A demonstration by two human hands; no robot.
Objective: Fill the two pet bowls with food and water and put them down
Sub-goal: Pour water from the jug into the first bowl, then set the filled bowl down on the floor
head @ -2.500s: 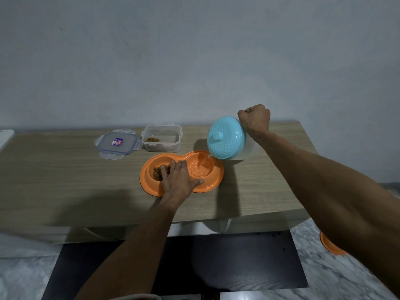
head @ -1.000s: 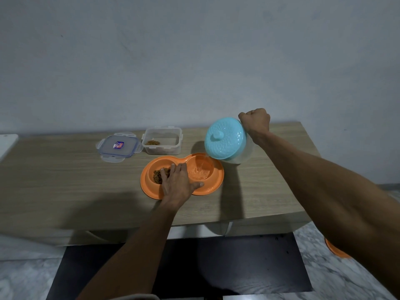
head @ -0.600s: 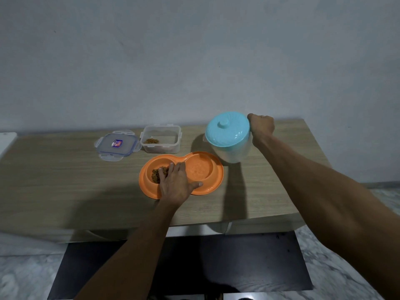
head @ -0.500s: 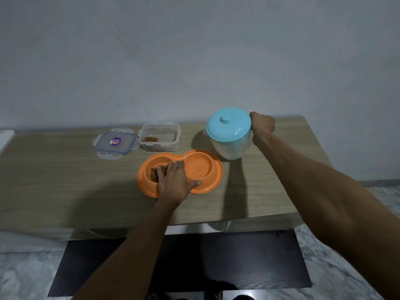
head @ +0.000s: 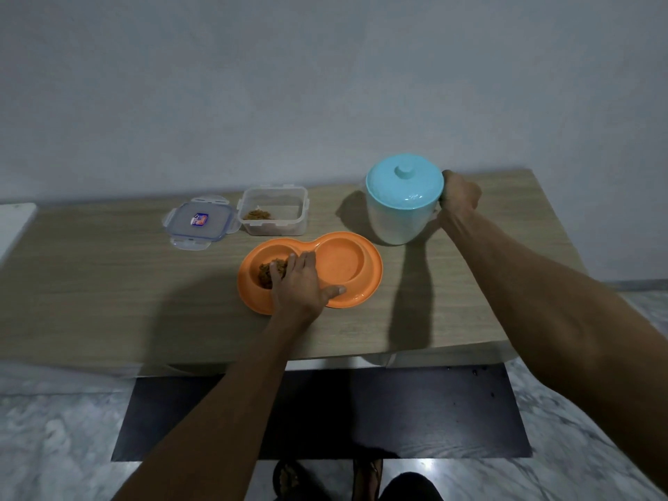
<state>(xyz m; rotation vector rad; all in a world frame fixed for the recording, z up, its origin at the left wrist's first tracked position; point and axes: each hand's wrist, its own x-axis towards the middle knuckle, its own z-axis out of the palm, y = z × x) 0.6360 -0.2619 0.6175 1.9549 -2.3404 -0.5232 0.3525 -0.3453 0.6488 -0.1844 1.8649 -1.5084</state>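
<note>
An orange double pet bowl (head: pixel 365 283) lies on the wooden table (head: pixel 108 283). Its left well holds brown food (head: pixel 267 274); its right well looks wet. My left hand (head: pixel 302 285) rests flat on the bowl's middle, fingers straight and thumb on the front rim. A white jug with a light blue lid (head: pixel 403 200) stands upright on the table behind and to the right of the bowl. My right hand (head: pixel 459 195) grips its handle on the right side.
A clear food container (head: pixel 274 215) with a little brown food stands behind the bowl, with its clear lid (head: pixel 198 222) lying to its left. A white object (head: pixel 14 218) is at the table's left edge. A dark mat (head: pixel 325 410) lies on the marble floor below.
The jug was tilted, pouring water into the right well. My right hand has swung it back upright and set it on the table. My left hand has stayed on the bowl.
</note>
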